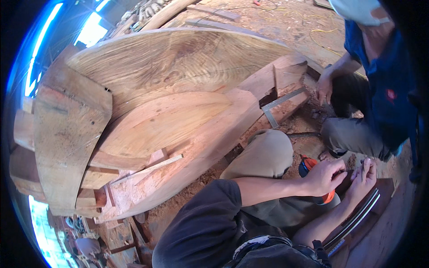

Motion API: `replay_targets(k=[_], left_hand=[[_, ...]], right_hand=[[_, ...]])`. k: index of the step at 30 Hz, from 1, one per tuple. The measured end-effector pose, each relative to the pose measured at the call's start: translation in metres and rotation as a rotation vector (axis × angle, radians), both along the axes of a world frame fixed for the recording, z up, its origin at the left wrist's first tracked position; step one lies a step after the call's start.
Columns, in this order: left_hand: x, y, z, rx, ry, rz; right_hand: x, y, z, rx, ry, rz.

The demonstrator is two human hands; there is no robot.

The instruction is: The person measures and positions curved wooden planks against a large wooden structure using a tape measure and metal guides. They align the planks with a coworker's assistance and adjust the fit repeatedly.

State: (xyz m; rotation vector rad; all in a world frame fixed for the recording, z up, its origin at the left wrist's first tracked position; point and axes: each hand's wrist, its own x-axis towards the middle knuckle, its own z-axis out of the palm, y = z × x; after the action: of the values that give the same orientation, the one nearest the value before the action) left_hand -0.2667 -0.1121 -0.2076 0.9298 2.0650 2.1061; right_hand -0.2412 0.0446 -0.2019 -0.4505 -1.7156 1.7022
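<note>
My left hand [328, 176] reaches across my bent knee [263, 154] with its fingers curled. It hovers over an orange and black tool [308, 164] on the ground. I cannot see whether something small is pinched in those fingers. My right hand [364, 178] is right beside it, fingers stretched and resting on a dark wooden board [384, 196]. A long metal ruler [357, 219] lies on that board along my right forearm.
A big carved wooden hull-like piece [170, 89] fills the left and centre, with a thin stick [147, 169] and a metal square [286, 100] on it. A crouching person in a blue shirt [384, 80] rests a hand [324, 87] on its end. Sawdust covers the ground.
</note>
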Motion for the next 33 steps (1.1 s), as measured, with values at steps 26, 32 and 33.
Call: replay_targets(k=[26,32,33], left_hand=[[0.004,0.018,0.006,0.079,-0.551,-0.599],[0.002,0.001,0.012,0.068,-0.582,-0.68],[-0.002,-0.001,0.013,0.032,-0.587,-0.7]], right_hand=[[0.108,-0.048,0.055,0.254,-0.378,-0.009],[0.103,-0.072,0.061,0.223,-0.397,-0.161],[0.108,-0.075,0.063,0.319,-0.515,-0.271]])
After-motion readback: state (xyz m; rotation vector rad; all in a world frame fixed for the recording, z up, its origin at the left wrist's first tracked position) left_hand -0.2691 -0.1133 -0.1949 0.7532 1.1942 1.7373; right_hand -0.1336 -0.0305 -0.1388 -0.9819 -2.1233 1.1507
